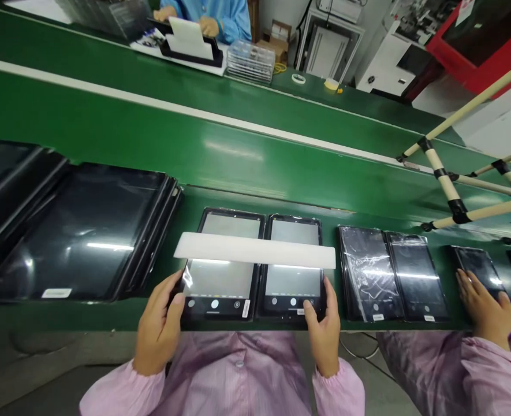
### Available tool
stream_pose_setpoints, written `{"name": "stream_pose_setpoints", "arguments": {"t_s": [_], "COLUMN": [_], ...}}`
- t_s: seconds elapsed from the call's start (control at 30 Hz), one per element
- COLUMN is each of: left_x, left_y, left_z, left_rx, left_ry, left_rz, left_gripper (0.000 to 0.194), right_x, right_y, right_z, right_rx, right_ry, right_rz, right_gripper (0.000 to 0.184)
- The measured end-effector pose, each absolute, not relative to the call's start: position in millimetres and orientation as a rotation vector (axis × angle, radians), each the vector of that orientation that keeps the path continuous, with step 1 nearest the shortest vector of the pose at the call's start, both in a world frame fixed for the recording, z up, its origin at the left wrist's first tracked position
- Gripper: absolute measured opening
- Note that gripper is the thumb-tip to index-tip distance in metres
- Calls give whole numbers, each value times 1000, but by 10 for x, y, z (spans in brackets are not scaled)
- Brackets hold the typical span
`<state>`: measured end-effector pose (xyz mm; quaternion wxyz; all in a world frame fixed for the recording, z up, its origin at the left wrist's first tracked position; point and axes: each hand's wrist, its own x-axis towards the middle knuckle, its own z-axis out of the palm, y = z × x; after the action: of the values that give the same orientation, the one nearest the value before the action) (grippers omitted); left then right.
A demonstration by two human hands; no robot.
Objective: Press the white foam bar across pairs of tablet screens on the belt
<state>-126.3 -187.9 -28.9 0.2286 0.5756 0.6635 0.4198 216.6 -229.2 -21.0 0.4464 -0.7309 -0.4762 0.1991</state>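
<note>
Two black-framed tablets lie side by side on the bench in front of me, the left tablet (pixel 220 283) and the right tablet (pixel 292 286), both with lit pale grey screens and round icons along the bottom. Across both rests a white foam strip (pixel 255 249). My left hand (pixel 160 320) grips the outer edge of the left tablet, its thumb near the front side. On the opposite side, my right hand (pixel 324 329) holds the right tablet by its outer edge, thumb over the lower corner of the front. Fingers beneath the tablets are hidden.
Stacked black tablets (pixel 90 231) lie at left. Two film-wrapped tablets (pixel 370 271) lie at right, beyond which a co-worker's hand (pixel 484 300) touches another tablet. A cream pipe frame (pixel 446 179) stands at right. Across the green belt (pixel 151 133), a person in blue (pixel 233 17) works.
</note>
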Motion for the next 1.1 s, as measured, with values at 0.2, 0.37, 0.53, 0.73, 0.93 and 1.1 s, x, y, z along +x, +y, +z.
{"name": "stream_pose_setpoints", "arguments": {"t_s": [0.2, 0.37, 0.53, 0.73, 0.93, 1.1], "left_x": [-1300, -1285, -1266, -1215, -1159, -1140], "left_y": [-1929, -1955, -1932, -1899, -1879, -1900], "left_z": [-420, -409, -370, -296, -217, -215], "left_rx": [1470, 1516, 1603, 1688, 1799, 1796], "left_ry": [1862, 1861, 1867, 1828, 1763, 1759], "left_rz": [1128, 1144, 1108, 1076, 1054, 1064], "left_gripper": [52, 53, 60, 68, 80, 85], "right_x": [2162, 2126, 2073, 2006, 1955, 1867], "right_y": [-2316, -2323, -2290, -2274, -2288, -2244], "right_z": [-287, -239, -165, -100, -191, -213], "right_rx": [-1846, -1899, -1944, -1920, -1776, -1765], "right_ry": [-1219, -1219, -1235, -1210, -1081, -1092], "right_rz": [397, 448, 490, 515, 399, 280], "right_gripper": [76, 82, 89, 91, 71, 65]}}
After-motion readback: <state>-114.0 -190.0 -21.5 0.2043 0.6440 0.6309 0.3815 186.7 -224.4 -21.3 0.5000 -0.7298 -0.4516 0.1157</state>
